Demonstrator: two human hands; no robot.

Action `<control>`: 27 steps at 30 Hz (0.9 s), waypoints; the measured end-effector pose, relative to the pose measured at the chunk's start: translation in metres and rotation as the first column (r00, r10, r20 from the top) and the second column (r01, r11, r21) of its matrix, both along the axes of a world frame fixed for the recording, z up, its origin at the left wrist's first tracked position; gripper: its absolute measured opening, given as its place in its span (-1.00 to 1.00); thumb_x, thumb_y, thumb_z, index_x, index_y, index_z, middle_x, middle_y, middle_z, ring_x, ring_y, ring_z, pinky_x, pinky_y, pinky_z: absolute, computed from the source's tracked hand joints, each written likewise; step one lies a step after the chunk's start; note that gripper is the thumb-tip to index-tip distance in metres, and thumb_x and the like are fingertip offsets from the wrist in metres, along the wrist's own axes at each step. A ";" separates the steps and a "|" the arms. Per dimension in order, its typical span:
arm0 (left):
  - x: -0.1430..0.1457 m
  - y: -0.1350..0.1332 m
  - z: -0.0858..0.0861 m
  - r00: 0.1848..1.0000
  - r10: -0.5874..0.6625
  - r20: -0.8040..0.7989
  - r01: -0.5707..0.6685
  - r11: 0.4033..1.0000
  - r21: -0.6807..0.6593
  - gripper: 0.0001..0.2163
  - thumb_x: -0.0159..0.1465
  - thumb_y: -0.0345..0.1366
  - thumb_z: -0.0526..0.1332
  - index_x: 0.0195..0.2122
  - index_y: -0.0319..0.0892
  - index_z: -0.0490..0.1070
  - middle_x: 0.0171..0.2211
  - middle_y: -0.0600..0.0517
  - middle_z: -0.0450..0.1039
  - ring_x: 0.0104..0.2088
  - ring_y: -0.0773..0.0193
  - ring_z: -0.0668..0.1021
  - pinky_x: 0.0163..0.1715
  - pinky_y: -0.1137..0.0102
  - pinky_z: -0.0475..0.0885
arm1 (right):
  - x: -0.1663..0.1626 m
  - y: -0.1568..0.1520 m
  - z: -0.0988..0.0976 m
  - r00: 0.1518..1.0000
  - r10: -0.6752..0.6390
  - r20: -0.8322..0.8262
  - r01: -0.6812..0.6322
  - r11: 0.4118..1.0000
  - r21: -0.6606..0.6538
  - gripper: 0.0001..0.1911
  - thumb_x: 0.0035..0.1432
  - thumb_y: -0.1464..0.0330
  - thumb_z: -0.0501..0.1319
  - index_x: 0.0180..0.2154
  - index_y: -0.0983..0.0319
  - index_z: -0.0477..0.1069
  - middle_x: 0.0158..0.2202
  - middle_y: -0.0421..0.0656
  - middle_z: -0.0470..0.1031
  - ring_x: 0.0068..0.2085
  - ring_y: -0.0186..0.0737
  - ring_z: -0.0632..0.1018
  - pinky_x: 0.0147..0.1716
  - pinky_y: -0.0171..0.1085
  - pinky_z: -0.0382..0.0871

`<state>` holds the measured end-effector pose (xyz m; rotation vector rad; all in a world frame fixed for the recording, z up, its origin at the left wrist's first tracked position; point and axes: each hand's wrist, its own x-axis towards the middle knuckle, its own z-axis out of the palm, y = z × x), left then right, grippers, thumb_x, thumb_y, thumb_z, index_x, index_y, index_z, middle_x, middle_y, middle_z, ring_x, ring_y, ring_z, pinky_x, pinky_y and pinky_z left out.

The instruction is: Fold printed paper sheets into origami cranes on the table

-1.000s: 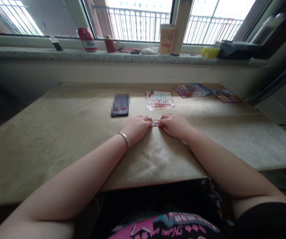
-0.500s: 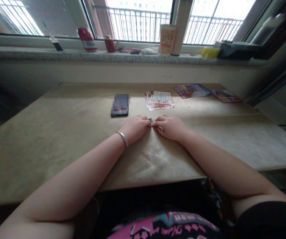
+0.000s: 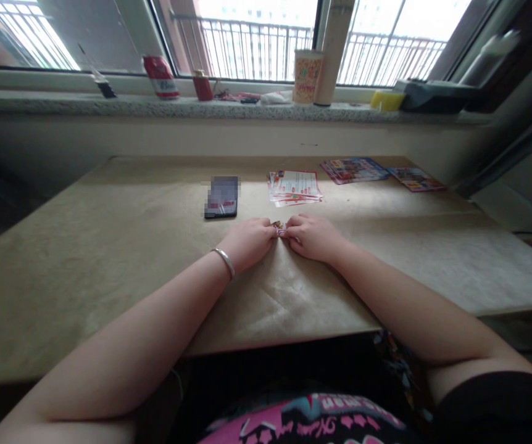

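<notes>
Both hands rest close together on the table, their fingertips meeting over a small folded piece of printed paper (image 3: 278, 227). My left hand (image 3: 252, 240), with a silver bangle at the wrist, is closed on the paper's left end. The right end is pinched by my right hand (image 3: 316, 238). Only a narrow, colourful strip of the paper shows between the fingers; the fingers hide the rest. Just beyond the hands lies a loose stack of printed paper sheets (image 3: 296, 186), white with red print. A dark phone (image 3: 222, 200) lies beyond my left hand.
Two groups of colourful printed sheets, one (image 3: 356, 170) beside the other (image 3: 416, 179), lie at the table's far right. On the stone windowsill (image 3: 229, 110) stand a red can (image 3: 161, 77), a small red bottle (image 3: 202, 86), a patterned paper cup (image 3: 307, 77) and a yellow object (image 3: 387, 100).
The hands have stayed together on the paper, with the fingers shifting slightly around it. The whole view has moved a little, so everything appears slightly lower and further left.
</notes>
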<state>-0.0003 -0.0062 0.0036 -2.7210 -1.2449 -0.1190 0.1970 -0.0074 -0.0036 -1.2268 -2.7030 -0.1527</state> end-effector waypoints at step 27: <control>-0.004 0.001 0.011 0.996 -0.058 -0.066 0.059 0.998 0.019 -0.74 0.28 -0.31 0.03 -0.22 -0.10 0.54 -0.21 0.00 0.51 -0.21 0.18 0.54 -0.29 0.37 0.40 | 0.003 0.002 -0.003 0.998 0.017 -0.057 -0.019 0.999 -0.033 -0.66 0.23 0.35 0.06 -0.03 0.10 0.49 -0.14 -0.11 0.49 -0.12 -0.16 0.42 -0.17 -0.25 0.25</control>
